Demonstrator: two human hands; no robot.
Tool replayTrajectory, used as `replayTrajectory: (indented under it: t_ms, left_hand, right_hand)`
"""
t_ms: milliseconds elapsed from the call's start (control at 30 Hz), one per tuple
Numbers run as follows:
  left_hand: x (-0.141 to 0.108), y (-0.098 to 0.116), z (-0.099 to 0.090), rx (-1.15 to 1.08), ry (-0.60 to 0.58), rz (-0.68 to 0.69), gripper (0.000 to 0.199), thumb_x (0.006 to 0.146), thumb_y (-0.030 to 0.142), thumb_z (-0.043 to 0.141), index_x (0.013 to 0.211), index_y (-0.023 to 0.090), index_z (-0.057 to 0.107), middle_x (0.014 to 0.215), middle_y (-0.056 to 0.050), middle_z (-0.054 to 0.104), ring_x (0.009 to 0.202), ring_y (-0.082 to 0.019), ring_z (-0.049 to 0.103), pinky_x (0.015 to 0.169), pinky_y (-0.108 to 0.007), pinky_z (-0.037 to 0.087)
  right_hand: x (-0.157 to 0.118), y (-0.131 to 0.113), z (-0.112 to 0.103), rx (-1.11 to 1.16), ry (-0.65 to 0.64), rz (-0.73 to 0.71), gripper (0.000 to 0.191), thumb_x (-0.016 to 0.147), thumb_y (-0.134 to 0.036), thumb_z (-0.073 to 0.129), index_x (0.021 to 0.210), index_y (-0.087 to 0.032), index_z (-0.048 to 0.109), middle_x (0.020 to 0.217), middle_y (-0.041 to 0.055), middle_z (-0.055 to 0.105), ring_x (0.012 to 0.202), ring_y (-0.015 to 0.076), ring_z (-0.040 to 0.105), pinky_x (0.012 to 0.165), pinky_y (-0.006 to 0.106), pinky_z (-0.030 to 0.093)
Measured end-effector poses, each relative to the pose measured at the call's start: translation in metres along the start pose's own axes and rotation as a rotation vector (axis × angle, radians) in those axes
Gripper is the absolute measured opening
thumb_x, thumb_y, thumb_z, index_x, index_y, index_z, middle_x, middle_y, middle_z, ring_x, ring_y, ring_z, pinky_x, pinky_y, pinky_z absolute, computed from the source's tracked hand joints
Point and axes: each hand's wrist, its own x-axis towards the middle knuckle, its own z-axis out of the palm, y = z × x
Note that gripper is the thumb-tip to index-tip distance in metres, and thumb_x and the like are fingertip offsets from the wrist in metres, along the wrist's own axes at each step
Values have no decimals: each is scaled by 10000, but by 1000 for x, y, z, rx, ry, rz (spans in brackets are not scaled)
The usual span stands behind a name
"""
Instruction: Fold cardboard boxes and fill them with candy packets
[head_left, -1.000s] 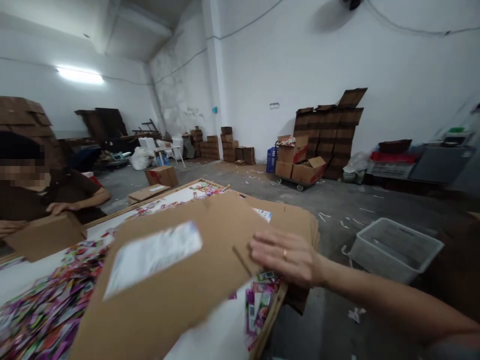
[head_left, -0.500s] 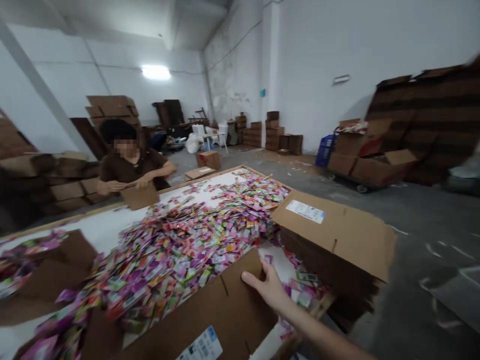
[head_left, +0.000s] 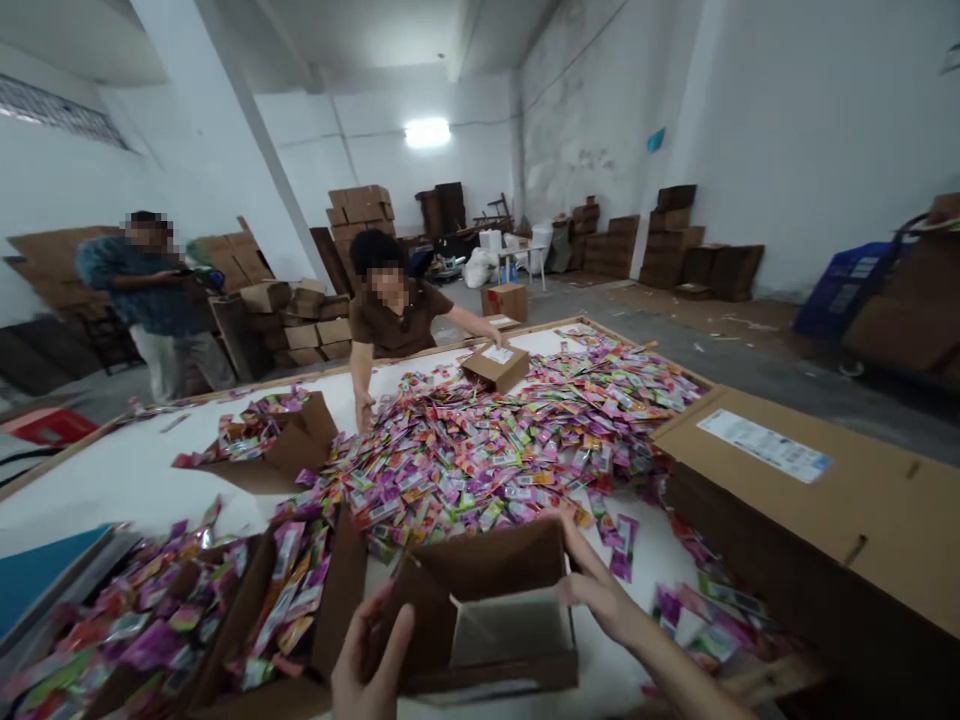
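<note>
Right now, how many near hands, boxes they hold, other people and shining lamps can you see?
Near hands: 2, left hand and right hand
Box they hold: 1
Other people: 2, person in brown and person in blue
Shining lamp: 1
Total: 6

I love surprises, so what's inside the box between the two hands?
Inside the box, brown walls and a pale patch at the bottom show, but none of the colourful packets. The near wall covers part of the bottom from view.

Dim, greyish light — one lamp (head_left: 427,132) glares white at the far wall; the open carton (head_left: 491,572) is shadowed inside, the blue crate (head_left: 840,290) blurred — and stretched — toward the right edge.
</note>
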Motion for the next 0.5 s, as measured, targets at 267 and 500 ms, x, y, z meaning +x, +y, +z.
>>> replayTrajectory:
  t_ms: [267, 500]
  left_hand:
    - [-14, 58, 26, 977, -607, 301, 514, 856, 589, 404, 863, 209, 750, 973, -138, 739, 948, -311, 673, 815, -414, 513]
    - [3, 76, 51, 1303, -602, 344, 489, 901, 556, 354, 754, 241, 697, 804, -70, 739, 810, -281, 684, 638, -336, 418]
  right_hand:
    - [7, 16, -17, -214, -204, 10, 802, 729, -435, 639, 1429, -207, 319, 1356, 121, 485, 1215, 279, 497, 986, 444, 419]
    - [22, 43, -11, -158, 62, -20, 582, 853, -536, 526, 1317, -186, 482, 1236, 138, 599, 1148, 261, 574, 945, 434, 482]
